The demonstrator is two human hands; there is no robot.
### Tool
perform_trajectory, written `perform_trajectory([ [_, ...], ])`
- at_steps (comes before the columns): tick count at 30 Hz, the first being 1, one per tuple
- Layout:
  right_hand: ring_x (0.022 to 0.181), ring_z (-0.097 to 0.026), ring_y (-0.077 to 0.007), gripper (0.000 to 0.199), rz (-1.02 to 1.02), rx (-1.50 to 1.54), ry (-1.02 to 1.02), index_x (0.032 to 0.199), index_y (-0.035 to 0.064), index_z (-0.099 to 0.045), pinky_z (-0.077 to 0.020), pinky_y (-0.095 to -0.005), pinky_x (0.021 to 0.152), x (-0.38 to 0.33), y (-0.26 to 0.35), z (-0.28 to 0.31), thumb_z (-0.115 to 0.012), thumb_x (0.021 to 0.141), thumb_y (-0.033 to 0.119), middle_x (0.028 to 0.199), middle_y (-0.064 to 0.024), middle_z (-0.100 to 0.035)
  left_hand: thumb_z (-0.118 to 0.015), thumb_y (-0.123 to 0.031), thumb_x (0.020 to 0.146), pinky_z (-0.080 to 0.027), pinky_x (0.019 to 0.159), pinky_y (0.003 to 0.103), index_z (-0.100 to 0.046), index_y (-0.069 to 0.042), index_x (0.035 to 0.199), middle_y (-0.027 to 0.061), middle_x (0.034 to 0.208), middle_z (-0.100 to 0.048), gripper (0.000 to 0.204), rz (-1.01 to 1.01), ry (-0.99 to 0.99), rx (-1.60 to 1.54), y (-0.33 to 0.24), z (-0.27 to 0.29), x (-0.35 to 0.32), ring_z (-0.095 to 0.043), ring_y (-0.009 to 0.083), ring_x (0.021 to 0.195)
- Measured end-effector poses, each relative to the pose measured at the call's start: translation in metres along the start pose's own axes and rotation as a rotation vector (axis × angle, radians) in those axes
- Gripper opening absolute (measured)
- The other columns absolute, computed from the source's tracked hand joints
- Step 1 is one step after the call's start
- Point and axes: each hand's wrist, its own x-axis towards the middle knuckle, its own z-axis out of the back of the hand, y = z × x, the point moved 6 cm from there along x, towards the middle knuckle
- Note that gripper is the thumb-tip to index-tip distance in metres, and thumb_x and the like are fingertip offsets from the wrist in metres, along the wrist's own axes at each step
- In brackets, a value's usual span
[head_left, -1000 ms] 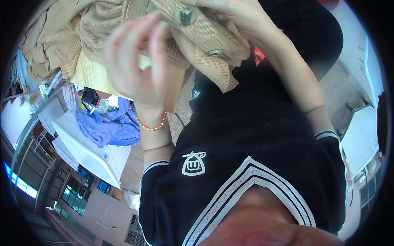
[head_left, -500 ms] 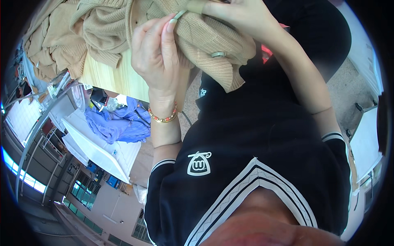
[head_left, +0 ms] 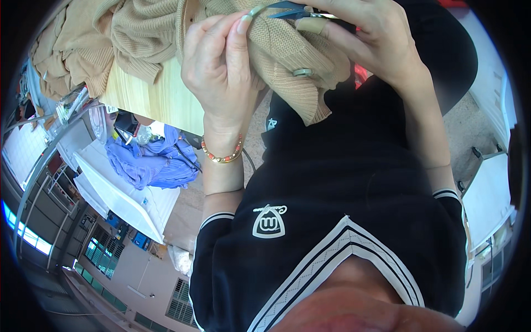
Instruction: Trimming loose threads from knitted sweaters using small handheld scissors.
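Note:
A tan knitted cardigan hangs over the table edge toward my lap. Thumb and forefinger of my left hand are pinched on a pale green button at the top of the view. In my right hand is a small pair of scissors, its dark blades pointing left close to that button. A tan wrap covers my right thumb. Lower on the ribbed edge sits another greenish button. Whether the blades touch any thread is too small to tell.
More tan knitwear is heaped along the light wooden table at the left. Below it, purple-blue cloth lies in a white tray. A white-topped stand is at the far right.
My right hand has drawn back to the right, and scissors now show in it. The left hand has shifted slightly right, its pinch still on the button.

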Motion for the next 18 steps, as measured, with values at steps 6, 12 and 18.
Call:
perform_trajectory([
  [6,0.071,-0.06,-0.0241,0.034,0.005,-0.077,0.027,0.114,0.0083,-0.075,-0.0479,-0.0336,0.059,0.001,0.001,-0.003,-0.081,0.082,0.019,0.084,-0.007,-0.057,-0.072,-0.005,0.094,-0.05,0.071,0.029,-0.076,-0.002,0.103,0.0087,0.091,-0.067,0.01,-0.009,-0.008,-0.002,0.001,0.0,-0.002,-0.063,0.018,0.079],
  [12,0.073,-0.061,-0.0245,0.034,0.386,0.249,-0.486,0.113,0.0084,-0.075,-0.0485,-0.0338,0.059,-0.01,-0.013,-0.011,-0.081,0.081,0.019,0.086,-0.0066,-0.058,-0.072,-0.004,0.094,-0.05,0.069,0.029,-0.076,-0.002,0.103,0.008,0.09,-0.067,0.01,-0.04,0.008,0.006,0.0,-0.003,-0.001,-0.062,0.0182,0.078],
  [18,0.072,-0.061,-0.0238,0.032,0.041,-0.127,-0.003,0.109,0.0057,-0.076,-0.0487,-0.0336,0.058,0.002,-0.007,-0.019,-0.081,0.081,0.021,0.085,-0.0064,-0.058,-0.072,-0.004,0.094,-0.049,0.069,0.029,-0.076,-0.002,0.103,0.0081,0.091,-0.067,0.01,-0.037,0.016,-0.01,0.0,-0.003,-0.001,-0.062,0.018,0.078],
])
